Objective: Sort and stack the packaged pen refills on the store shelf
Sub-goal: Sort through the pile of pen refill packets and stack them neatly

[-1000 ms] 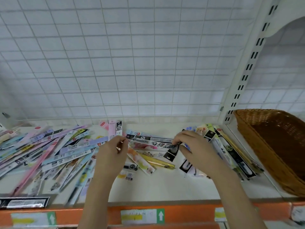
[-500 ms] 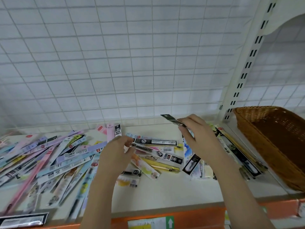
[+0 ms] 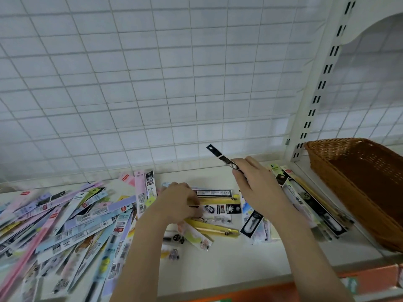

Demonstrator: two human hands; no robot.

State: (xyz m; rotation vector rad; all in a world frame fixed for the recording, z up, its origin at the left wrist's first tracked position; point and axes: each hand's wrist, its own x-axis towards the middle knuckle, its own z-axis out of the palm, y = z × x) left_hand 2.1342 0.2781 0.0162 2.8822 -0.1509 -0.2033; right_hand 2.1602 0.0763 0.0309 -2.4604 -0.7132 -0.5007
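A wide heap of packaged pen refills (image 3: 65, 216) in pastel colours covers the left of the cream shelf (image 3: 229, 264). In the middle lie a few black and yellow packs (image 3: 218, 209). My left hand (image 3: 178, 202) is down on these middle packs, fingers curled onto a black-and-white one. Above the shelf, my right hand (image 3: 255, 184) holds a black refill pack (image 3: 220, 156), which is raised and tilted, its end pointing up and left. A small row of packs (image 3: 305, 199) lies at the right by the basket.
A brown wicker basket (image 3: 357, 184) stands at the right end of the shelf. A white wire grid wall (image 3: 152, 83) and a slotted upright (image 3: 316, 94) close the back. An orange price rail (image 3: 261, 293) runs along the front edge.
My right hand has lifted a black pack off the middle pile and raised it above the shelf. My left hand stayed on the middle packs, shifting slightly right.
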